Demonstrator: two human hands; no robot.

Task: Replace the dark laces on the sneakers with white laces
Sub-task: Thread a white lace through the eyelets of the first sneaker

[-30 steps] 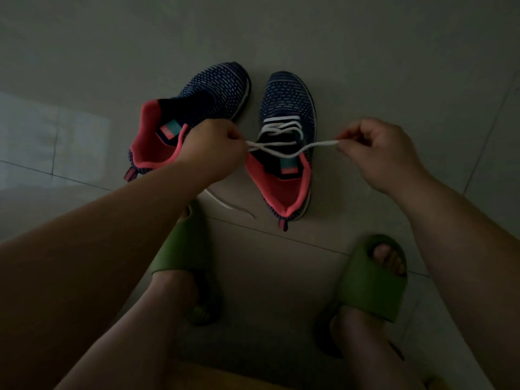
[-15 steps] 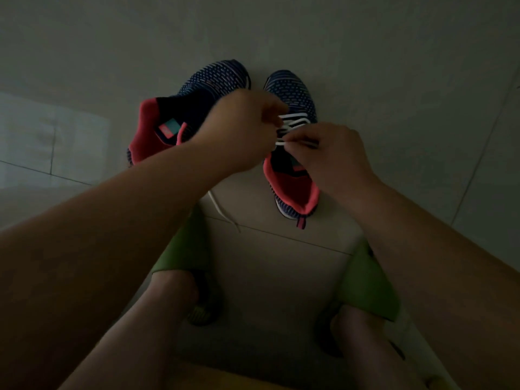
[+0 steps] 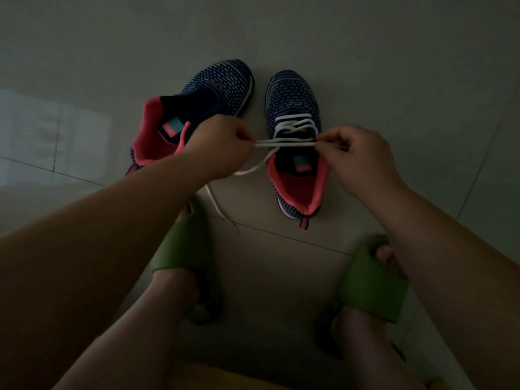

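Two navy knit sneakers with pink linings stand on the tiled floor. The right sneaker [image 3: 292,99] carries a white lace [image 3: 284,142] threaded through its eyelets. My left hand [image 3: 216,144] grips the lace strands left of that shoe. My right hand [image 3: 354,153] pinches the same strands over the shoe's right edge, so they stretch taut between both hands above the tongue. One loose lace end [image 3: 219,206] trails down to the floor under my left wrist. The left sneaker [image 3: 202,99] lies tilted with no lace visible in it; my left hand hides part of its collar.
My feet in green slides [image 3: 183,249] [image 3: 371,280] stand just in front of the shoes. Grey floor tiles [image 3: 281,29] with grout lines surround everything. A pale light patch [image 3: 56,130] lies on the floor at the left.
My hands met over the right sneaker's tongue half a second ago and have now drawn apart sideways, pulling the white lace taut between them.
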